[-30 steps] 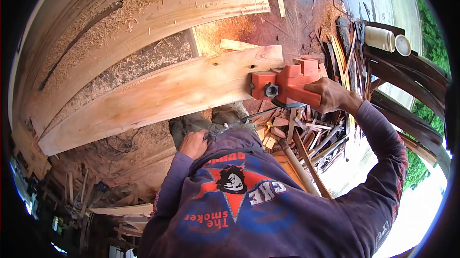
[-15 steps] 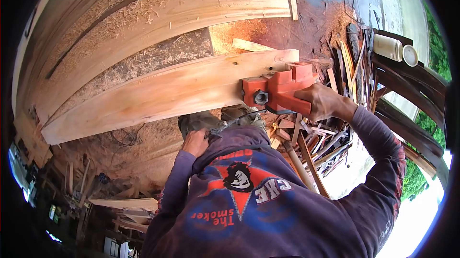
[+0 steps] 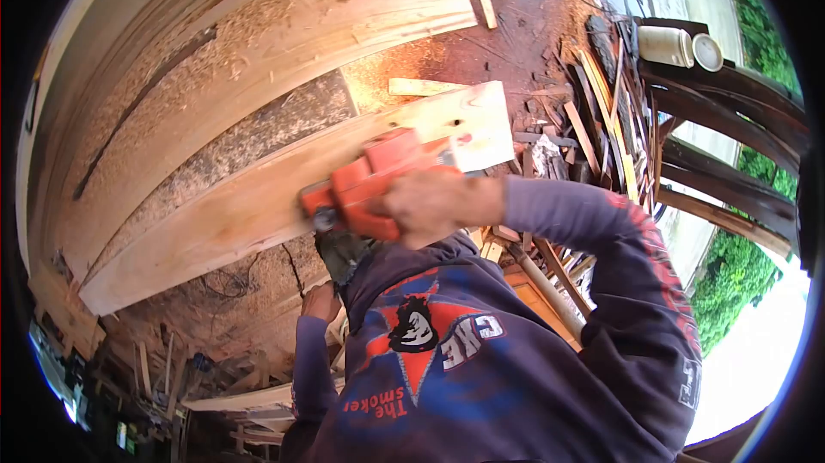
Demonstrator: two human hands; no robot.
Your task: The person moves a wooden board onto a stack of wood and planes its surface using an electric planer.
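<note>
My right hand (image 3: 438, 205) is wrapped around the handle of an orange electric hand planer (image 3: 375, 175), slightly smeared by motion. The planer rests on the upper face of a long pale wooden board (image 3: 232, 192), partway along its length. A dark knob shows at the planer's front. Down by my legs, my left hand (image 3: 321, 301) is closed on a thin dark power cord (image 3: 295, 267), which rises from the fingers toward the board. Its fingertips are partly hidden.
Beyond the board lies another wide plank (image 3: 344, 33) strewn with shavings. Scrap wood strips (image 3: 606, 110) are heaped at the right, near a whitish plastic container (image 3: 665, 46). A small wood offcut (image 3: 425, 86) lies behind the board's right end.
My right hand has pushed the planer leftward along the board, uncovering its right end. My left hand has moved left and down with the cord. The view has also shifted.
</note>
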